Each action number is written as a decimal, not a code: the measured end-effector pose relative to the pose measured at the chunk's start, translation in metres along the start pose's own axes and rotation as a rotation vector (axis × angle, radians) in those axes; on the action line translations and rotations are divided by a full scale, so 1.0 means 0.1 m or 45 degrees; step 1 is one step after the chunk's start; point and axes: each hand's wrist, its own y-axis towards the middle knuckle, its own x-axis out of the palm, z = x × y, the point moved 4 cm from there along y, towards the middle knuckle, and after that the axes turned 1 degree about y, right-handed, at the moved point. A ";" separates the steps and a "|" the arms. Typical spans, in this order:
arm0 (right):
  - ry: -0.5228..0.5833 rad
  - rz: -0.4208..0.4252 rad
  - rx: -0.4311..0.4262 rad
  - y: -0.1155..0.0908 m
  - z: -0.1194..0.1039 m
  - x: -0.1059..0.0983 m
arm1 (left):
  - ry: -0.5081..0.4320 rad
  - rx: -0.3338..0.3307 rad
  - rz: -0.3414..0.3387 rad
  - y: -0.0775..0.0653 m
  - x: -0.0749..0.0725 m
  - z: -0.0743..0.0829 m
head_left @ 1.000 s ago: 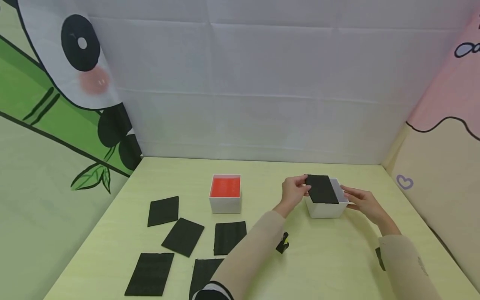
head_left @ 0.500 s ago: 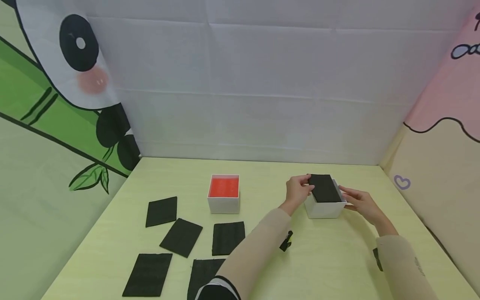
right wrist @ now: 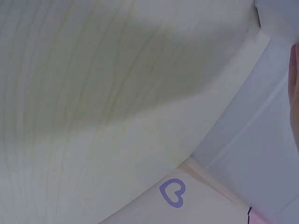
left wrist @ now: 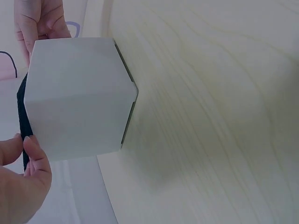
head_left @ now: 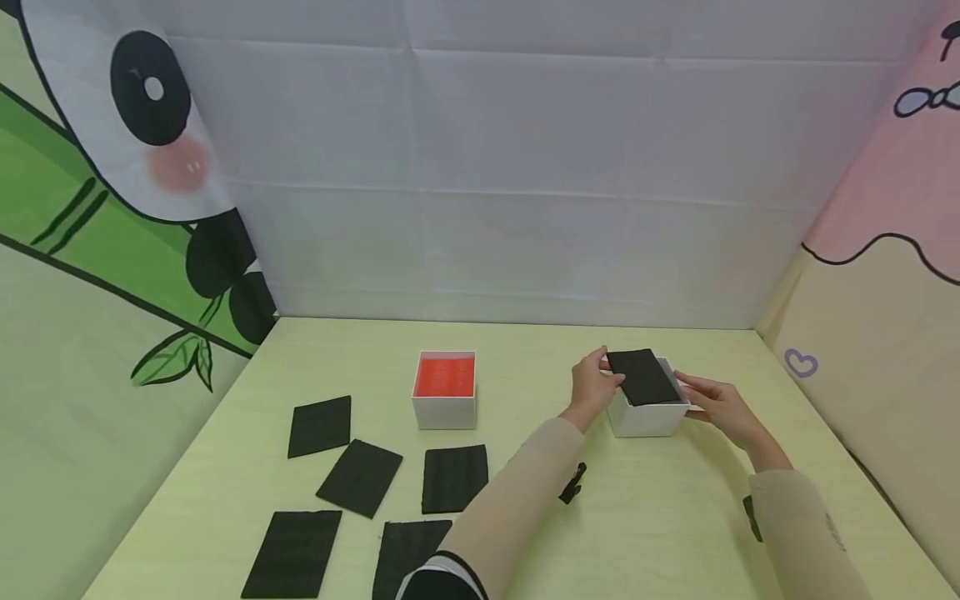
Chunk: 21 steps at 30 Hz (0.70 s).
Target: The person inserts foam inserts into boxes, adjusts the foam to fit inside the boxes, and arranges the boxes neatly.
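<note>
My left hand (head_left: 592, 383) pinches the left edge of a black rectangular card (head_left: 642, 377) between thumb and fingers. This card lies tilted over the open top of a white box (head_left: 648, 419), leaving a grey strip of the box uncovered at the right. On the box's right side my right hand (head_left: 720, 407) grips the wall near the rim. From the left wrist, the left thumb (left wrist: 35, 151) shows against the thin card's edge (left wrist: 22, 107), beside the box (left wrist: 79, 102). In the right wrist view only a sliver of fingers (right wrist: 294, 88) appears beside the box corner (right wrist: 278, 16).
A second white box (head_left: 444, 412) with a red top stands left of centre. Several black cards (head_left: 318, 427) lie spread over the table's left half. A small black object (head_left: 572, 483) shows beside the left sleeve. Printed cloth walls (head_left: 480, 167) enclose the back and sides.
The left hand first drew the card rightward over the box, then shifted it slightly back left and tilted it. The right hand stays at the box's right side.
</note>
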 end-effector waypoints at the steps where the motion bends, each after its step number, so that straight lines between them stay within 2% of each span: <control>1: -0.001 0.003 0.004 0.00 0.00 0.00 | 0.016 0.004 0.005 0.00 0.00 0.00; 9: -0.006 0.011 -0.009 0.01 0.01 0.00 | 0.099 0.013 -0.006 0.01 -0.03 -0.01; 15: 0.019 0.002 -0.031 -0.01 0.02 0.00 | 0.098 0.027 -0.030 0.01 0.01 -0.01; 21: 0.016 0.005 -0.036 -0.02 0.03 0.01 | 0.121 0.086 -0.028 -0.01 0.04 -0.02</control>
